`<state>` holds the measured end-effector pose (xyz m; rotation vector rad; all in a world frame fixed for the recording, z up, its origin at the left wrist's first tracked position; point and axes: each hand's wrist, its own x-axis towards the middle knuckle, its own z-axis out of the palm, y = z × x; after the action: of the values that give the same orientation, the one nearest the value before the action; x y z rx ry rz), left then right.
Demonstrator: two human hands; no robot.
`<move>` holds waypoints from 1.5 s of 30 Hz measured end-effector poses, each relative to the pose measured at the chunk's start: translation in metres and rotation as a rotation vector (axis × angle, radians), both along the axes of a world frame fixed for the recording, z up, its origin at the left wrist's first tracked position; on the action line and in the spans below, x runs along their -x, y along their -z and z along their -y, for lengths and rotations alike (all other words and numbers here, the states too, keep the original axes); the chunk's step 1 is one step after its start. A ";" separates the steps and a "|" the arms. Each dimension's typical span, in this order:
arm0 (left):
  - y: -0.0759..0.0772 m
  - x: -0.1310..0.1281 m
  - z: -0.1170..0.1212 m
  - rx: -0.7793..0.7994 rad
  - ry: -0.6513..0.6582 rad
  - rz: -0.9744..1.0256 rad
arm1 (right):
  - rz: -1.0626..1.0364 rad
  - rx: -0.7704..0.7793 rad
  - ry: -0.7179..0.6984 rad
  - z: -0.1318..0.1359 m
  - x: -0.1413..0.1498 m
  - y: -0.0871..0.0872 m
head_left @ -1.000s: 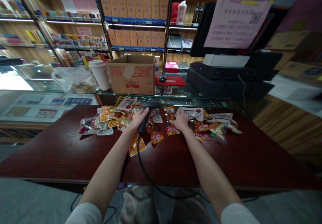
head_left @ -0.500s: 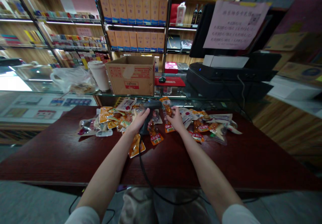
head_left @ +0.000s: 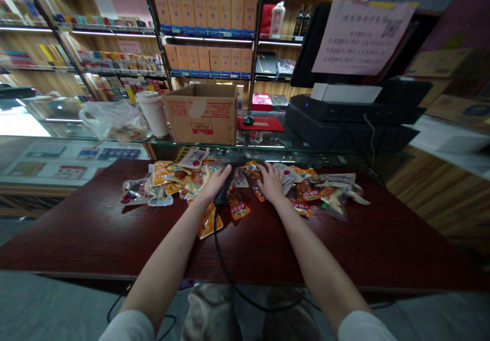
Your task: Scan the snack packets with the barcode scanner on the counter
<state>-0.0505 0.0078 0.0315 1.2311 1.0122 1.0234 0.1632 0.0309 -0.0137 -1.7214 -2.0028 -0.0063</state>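
Observation:
My left hand (head_left: 215, 184) is wrapped round the grip of a black handheld barcode scanner (head_left: 224, 194), whose head points away from me. Its cable (head_left: 220, 251) hangs over the table edge. My right hand (head_left: 271, 184) lies palm down with fingers apart, touching the right side of an orange snack packet (head_left: 255, 173). Part of that packet is hidden under the fingers. Between the hands lies another packet with a red and orange end (head_left: 240, 210). An orange packet (head_left: 210, 222) sits below my left hand. Several more packets (head_left: 164, 172) are heaped to the left.
More snack packets (head_left: 333, 198) lie right of my right hand on the dark wooden table (head_left: 115, 239). Behind it, a glass counter holds an open cardboard box (head_left: 201, 116), a white cup (head_left: 152, 114), a plastic bag (head_left: 111, 119) and a black monitor (head_left: 306, 50) with a paper notice.
My right hand held the orange packet raised in its fingers; now the packet is lower and flatter, and the fingers have spread over its side. My left hand keeps the scanner, almost unmoved.

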 end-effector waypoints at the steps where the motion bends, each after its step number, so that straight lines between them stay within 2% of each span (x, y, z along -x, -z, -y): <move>1: 0.000 0.000 0.000 0.008 -0.018 -0.005 | 0.055 0.019 -0.085 0.001 0.001 0.000; 3: 0.000 -0.001 -0.001 0.018 -0.050 -0.013 | 0.144 0.087 -0.238 0.002 0.005 0.002; 4: 0.000 -0.001 -0.001 0.019 -0.062 -0.014 | 0.175 0.128 -0.260 0.002 0.007 0.003; 7: 0.001 0.001 -0.004 0.025 -0.092 -0.023 | 0.196 0.227 -0.116 -0.001 0.004 0.008; 10: 0.003 0.007 -0.008 0.027 -0.106 -0.003 | 0.181 0.253 0.037 -0.008 -0.014 0.012; 16: 0.002 0.017 -0.012 -0.041 -0.126 0.065 | 0.131 0.268 0.174 -0.019 -0.055 0.020; 21: -0.007 0.028 -0.009 -0.035 -0.122 0.065 | 0.084 0.214 0.292 -0.016 -0.065 0.018; 23: -0.009 0.031 -0.009 -0.029 -0.128 0.082 | 0.086 0.133 0.272 -0.015 -0.057 0.013; 26: -0.009 0.034 -0.011 -0.022 -0.146 0.085 | 0.049 0.041 0.121 -0.016 -0.026 0.005; 29: -0.007 0.032 -0.013 -0.031 -0.156 0.092 | -0.003 0.170 0.025 -0.021 0.018 0.000; 33: -0.005 0.031 -0.013 -0.022 -0.149 0.091 | -0.034 0.387 0.096 -0.032 0.057 0.000; 38: -0.006 0.031 -0.012 -0.006 -0.143 0.073 | -0.104 0.464 0.193 -0.043 0.056 0.005; 45: -0.002 0.029 -0.014 -0.016 -0.137 0.079 | -0.284 0.371 0.135 -0.046 0.045 0.025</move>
<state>-0.0796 0.0220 0.0339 1.1378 1.0395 1.1794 0.1185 0.0766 -0.0389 -1.9500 -1.7526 0.5645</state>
